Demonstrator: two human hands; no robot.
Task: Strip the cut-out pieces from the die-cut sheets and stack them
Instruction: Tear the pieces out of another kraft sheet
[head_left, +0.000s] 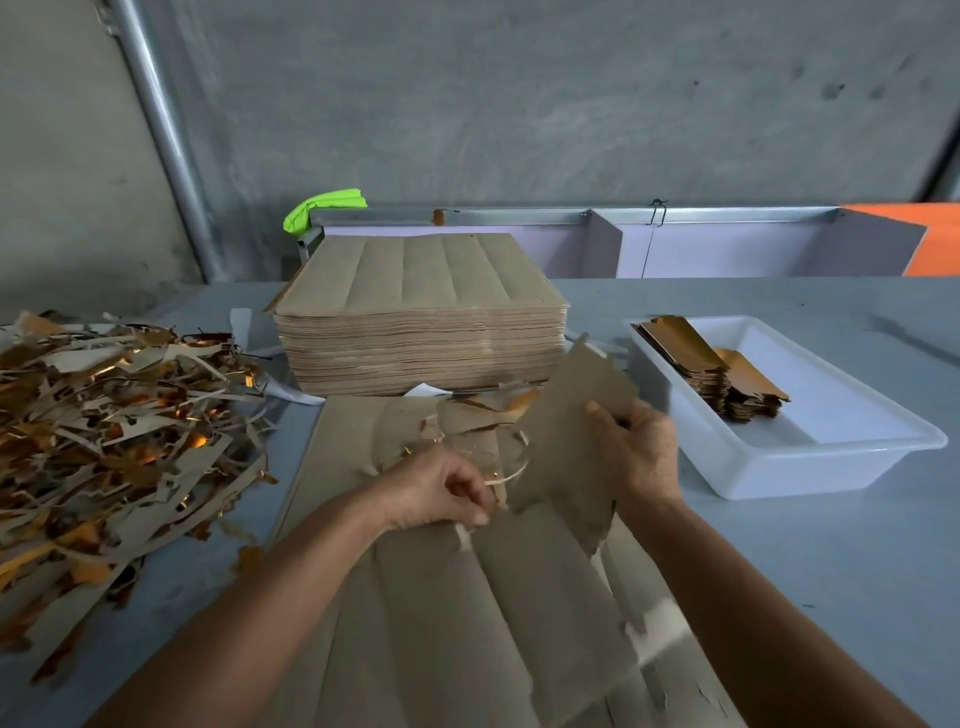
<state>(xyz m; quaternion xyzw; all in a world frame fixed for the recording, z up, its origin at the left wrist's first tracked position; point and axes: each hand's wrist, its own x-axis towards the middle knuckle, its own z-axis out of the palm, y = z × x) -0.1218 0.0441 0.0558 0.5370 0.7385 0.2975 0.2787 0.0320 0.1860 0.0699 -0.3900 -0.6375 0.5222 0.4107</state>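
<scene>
1 cut-out piece (571, 441) is lifted off the die-cut sheet (467, 623) that lies flat on the grey table (831, 571) right in front of the person. The piece is brown card with ragged edges, tilted up on its side, its long axis running from near the person's middle up and away toward the tall stack. The right hand (641, 452) grips its right edge, thumb on the near face and fingers curled behind. The left hand (441, 488) pinches a thin curling strip of waste (506, 475) just beside the lower left edge of the piece, its fingers curled in. Both forearms reach in over the sheet and cover part of it; torn scraps (467, 415) lie on its far end.

The sheet shows lengthwise score lines that run away from the person, slightly to the left. Behind it, touching its far edge, stands a thick stack of uncut sheets (421, 317) with the same lines on top.

To the left, well apart from the hands, a loose heap of waste strips (114, 426) spreads over the table, brown with gold foil showing through.

To the right sits a white plastic tray (779, 467). In its far left corner lie 2 overlapping stacks of finished pieces (711, 364), long and narrow, gold side up, pointing along the tray's length.

Behind the table run a metal rail (519, 215), a bright green cloth (322, 205) and a grey wall (519, 104).
</scene>
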